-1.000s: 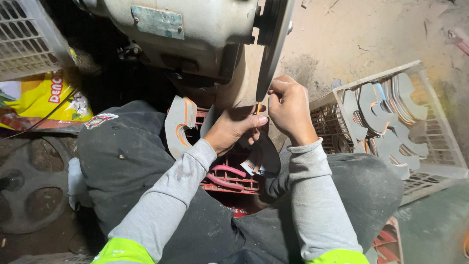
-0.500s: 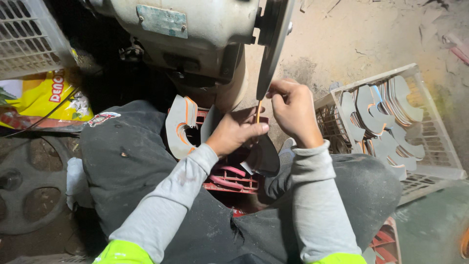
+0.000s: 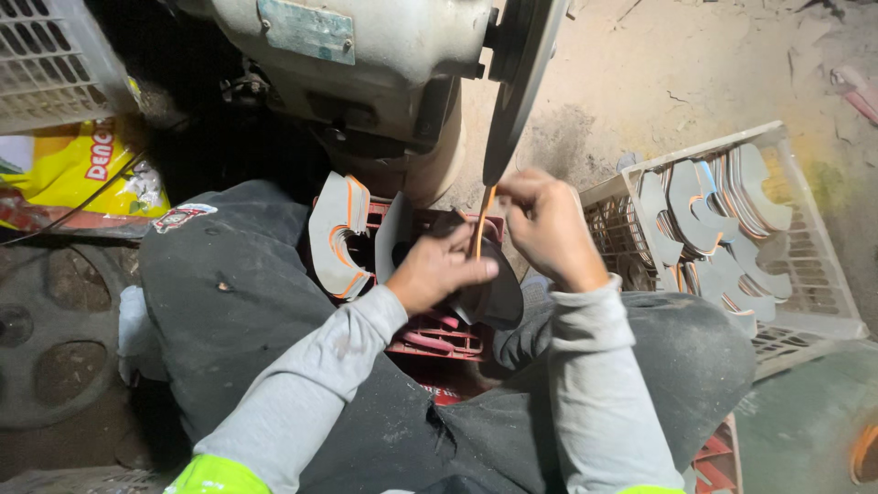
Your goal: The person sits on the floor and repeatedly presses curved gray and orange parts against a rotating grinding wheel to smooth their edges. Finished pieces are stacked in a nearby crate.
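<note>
Curved dark workpiece [image 3: 489, 288] with an orange edge sits in both our hands, held up against the rim of the grinding wheel [image 3: 517, 87] above our lap. Our left hand [image 3: 439, 270] has its grip closed on the piece's near side; our right hand [image 3: 547, 229] pinches the top edge, fingers curled tight. Below, a red crate [image 3: 439, 334] between our knees holds more pieces. A white basket [image 3: 823, 293] of grey cut shapes stands on the floor to the right.
</note>
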